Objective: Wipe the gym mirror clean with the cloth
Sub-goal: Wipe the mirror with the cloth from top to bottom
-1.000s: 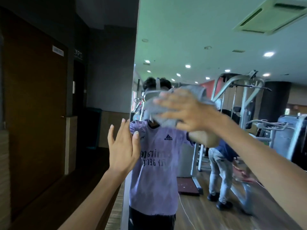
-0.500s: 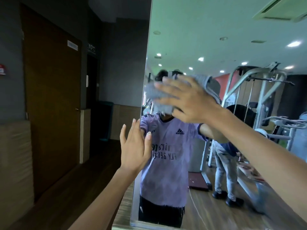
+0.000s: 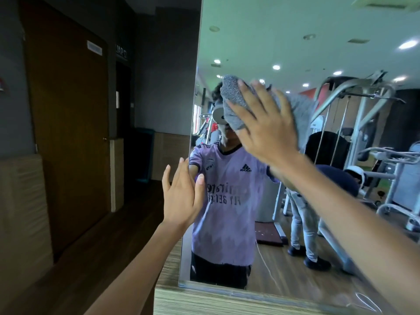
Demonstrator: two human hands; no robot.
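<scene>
Wiping step judged in hand: the grey cloth (image 3: 234,98) is pressed against the mirror (image 3: 261,42) under the spread, straight fingers of the right hand (image 3: 261,123), the left hand (image 3: 181,196) is held flat-fingered beside the glass edge, and a firm sweep over unwiped glass is called for next.

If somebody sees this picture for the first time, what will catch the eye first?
The right hand, fingers spread, presses a grey cloth against the large mirror, upper centre. Lower left of it, the left hand is raised open at the mirror's left edge. The glass reflects a purple shirt and gym machines at right.
</scene>
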